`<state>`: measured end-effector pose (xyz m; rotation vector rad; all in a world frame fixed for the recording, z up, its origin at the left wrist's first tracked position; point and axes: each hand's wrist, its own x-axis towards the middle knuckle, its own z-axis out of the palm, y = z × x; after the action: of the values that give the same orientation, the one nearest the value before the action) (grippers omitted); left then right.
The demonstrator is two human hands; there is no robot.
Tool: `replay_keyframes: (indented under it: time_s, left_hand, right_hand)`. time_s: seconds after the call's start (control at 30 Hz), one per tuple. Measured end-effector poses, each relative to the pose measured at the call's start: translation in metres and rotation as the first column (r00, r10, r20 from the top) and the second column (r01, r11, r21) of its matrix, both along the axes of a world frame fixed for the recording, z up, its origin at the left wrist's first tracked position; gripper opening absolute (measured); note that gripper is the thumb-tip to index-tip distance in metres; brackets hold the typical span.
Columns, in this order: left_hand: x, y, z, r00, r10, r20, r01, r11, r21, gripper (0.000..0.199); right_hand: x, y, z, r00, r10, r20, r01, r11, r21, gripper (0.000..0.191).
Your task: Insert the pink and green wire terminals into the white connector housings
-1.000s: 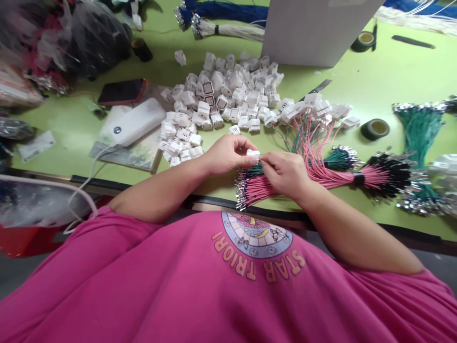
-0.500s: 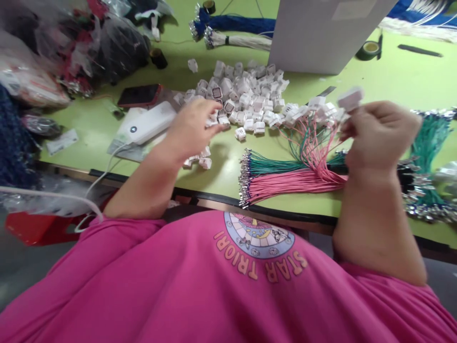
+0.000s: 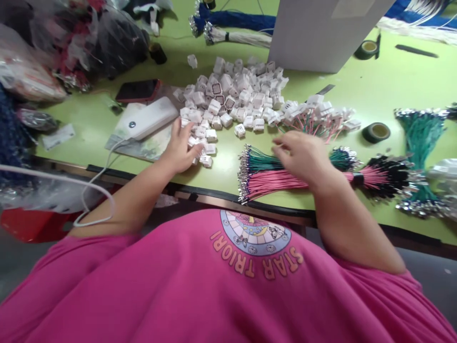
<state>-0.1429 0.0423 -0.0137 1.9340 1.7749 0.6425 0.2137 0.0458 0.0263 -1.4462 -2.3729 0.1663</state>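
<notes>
My left hand rests at the left end of the pile of white plastic connector housings, fingers apart and touching a few loose ones. My right hand is over the bundle of pink wires and green wires, thumb and forefinger apart with nothing seen between them. Metal terminals tip the wires' left ends. Just beyond that hand, several white housings with pink and green wires in them lie on the table.
A white power bank with a cable and a phone lie at left. A grey-white box stands behind the pile. A tape roll and a green wire bundle are at right. Plastic bags fill the back left.
My right hand has let go of the white connector housing and moved left over the wire bundle. My left hand has drawn back and down to the near-left housings.
</notes>
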Motion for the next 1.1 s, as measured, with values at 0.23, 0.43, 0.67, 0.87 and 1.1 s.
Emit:
replay_keyframes:
  time_s: [0.23, 0.43, 0.67, 0.87, 1.1]
  left_hand:
    - [0.043, -0.003, 0.007, 0.980, -0.125, -0.158, 0.115, 0.991, -0.071, 0.068]
    - [0.057, 0.006, 0.030, 0.932, -0.235, -0.276, 0.225, 0.972, -0.067, 0.059]
    - [0.093, 0.032, 0.048, 0.850, -0.297, -0.434, 0.295, 0.953, -0.075, 0.028]
    - [0.097, 0.050, 0.041, 0.821, -0.370, -0.435, 0.342, 0.929, -0.144, 0.017]
    - [0.112, 0.036, 0.067, 0.900, -0.324, 0.291, 0.365, 0.926, -0.098, 0.019]
  right_hand:
    - [-0.013, 0.004, -0.021, 0.985, 0.164, 0.050, -0.138, 0.934, -0.331, 0.026]
    - [-0.011, 0.002, -0.023, 0.994, 0.051, -0.098, -0.077, 0.957, -0.281, 0.024]
    - [-0.012, 0.000, -0.027, 0.972, -0.009, -0.234, -0.025, 0.989, -0.145, 0.022]
    - [-0.013, -0.004, -0.025, 0.949, 0.002, -0.315, -0.042, 0.992, -0.119, 0.019]
    - [-0.017, -0.011, -0.014, 0.845, 0.098, -0.525, -0.198, 0.970, -0.139, 0.016]
